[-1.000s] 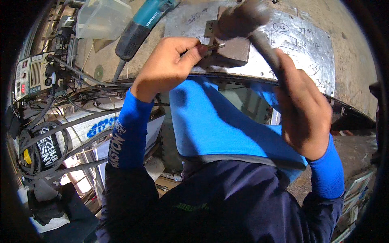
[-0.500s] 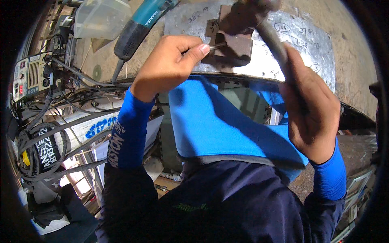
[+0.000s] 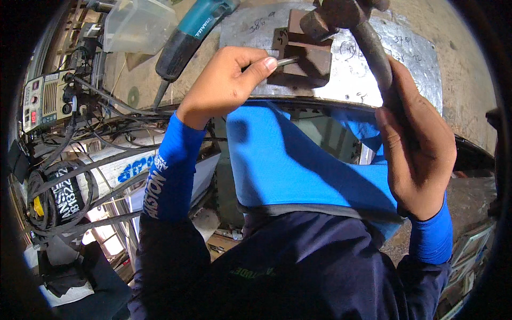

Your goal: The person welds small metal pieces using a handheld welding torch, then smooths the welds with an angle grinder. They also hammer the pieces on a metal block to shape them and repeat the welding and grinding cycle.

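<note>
My left hand (image 3: 226, 80) pinches a thin metal rod (image 3: 287, 61) between thumb and forefinger. The rod's free end reaches over a brownish metal block (image 3: 321, 65), and shadow hides whether it touches. My right hand (image 3: 421, 152) grips a hammer (image 3: 372, 52) by its handle. The hammer's dark, rounded head is raised at the top of the view, over the right side of the block. Under the block lies a grey metal plate (image 3: 242, 40) with handwritten marks.
A teal and black power tool (image 3: 194, 37) lies left of the plate, near a clear plastic bin (image 3: 137, 26). At the far left stands a control box (image 3: 49, 101) among tangled cables. Blue cloth (image 3: 298, 165) hangs below the bench edge.
The hammer and my right hand have shifted a little to the right, showing more of the block. My left hand keeps its pinch on the rod.
</note>
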The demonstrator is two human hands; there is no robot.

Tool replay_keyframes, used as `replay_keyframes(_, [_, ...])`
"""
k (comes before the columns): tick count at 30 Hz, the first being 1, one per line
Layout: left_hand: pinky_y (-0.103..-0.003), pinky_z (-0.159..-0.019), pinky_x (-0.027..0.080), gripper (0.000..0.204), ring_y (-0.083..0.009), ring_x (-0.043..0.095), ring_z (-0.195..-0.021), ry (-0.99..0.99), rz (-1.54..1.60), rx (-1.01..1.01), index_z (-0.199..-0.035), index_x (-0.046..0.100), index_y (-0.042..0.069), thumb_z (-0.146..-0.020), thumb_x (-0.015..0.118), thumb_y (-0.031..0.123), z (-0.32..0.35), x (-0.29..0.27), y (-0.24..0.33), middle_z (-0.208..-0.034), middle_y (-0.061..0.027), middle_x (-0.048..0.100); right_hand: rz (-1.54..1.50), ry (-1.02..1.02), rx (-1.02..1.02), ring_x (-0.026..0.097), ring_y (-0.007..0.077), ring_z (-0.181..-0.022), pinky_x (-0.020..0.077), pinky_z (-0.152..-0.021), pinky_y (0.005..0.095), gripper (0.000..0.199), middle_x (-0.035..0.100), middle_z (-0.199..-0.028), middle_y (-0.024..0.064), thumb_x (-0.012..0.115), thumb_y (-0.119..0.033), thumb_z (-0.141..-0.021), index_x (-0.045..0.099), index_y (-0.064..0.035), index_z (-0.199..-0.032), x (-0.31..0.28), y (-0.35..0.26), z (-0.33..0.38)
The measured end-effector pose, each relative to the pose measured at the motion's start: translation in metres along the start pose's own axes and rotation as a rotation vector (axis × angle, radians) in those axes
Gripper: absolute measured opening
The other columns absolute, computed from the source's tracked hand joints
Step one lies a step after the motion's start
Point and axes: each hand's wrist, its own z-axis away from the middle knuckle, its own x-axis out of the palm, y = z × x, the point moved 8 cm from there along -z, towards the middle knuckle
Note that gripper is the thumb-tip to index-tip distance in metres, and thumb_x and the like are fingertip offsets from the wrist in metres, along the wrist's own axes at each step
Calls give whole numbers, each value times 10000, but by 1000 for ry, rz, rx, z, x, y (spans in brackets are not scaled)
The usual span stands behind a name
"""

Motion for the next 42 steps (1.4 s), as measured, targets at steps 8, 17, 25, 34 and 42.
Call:
replay_keyframes(8, [-264,-558,384,471,-79,517,-604,-170,241,-100,-786,570,65,-1139,557,378,-4,4,-7,-675,16,522,145,-38,-3,745,340,-1161,536,-1034,369,585,725,-1322,239,639,127,-943,593,20,-1517,8,-6,-8])
replay_keyframes(17, [-249,-539,357,452,-76,498,-596,-178,332,-111,-814,563,77,-1140,543,390,-3,9,-12,-676,10,518,34,-117,82,701,325,-913,544,-848,337,630,671,-1042,250,646,156,-935,564,-1,-1540,26,1,-1])
replay_keyframes(25, [-254,-546,361,429,-82,478,-600,-177,318,-129,-817,559,82,-1134,552,371,-4,8,-11,-676,14,502,-7,-157,92,728,310,-951,549,-905,325,614,717,-1122,233,652,140,-939,571,16,-1535,24,-3,-4])
replay_keyframes(34, [-251,-562,372,468,-72,519,-613,-163,252,-137,-800,579,76,-1137,549,401,-2,6,-6,-689,8,559,-48,-134,142,709,203,-1079,526,-985,306,557,735,-1220,236,660,121,-958,584,52,-1506,26,10,-2])
replay_keyframes(42, [-242,-556,396,489,-77,541,-634,-135,218,-185,-785,577,85,-1134,538,425,-3,6,-12,-699,-16,599,-20,26,95,735,218,-1112,531,-1006,310,544,762,-1264,204,674,95,-968,612,31,-1505,5,0,2])
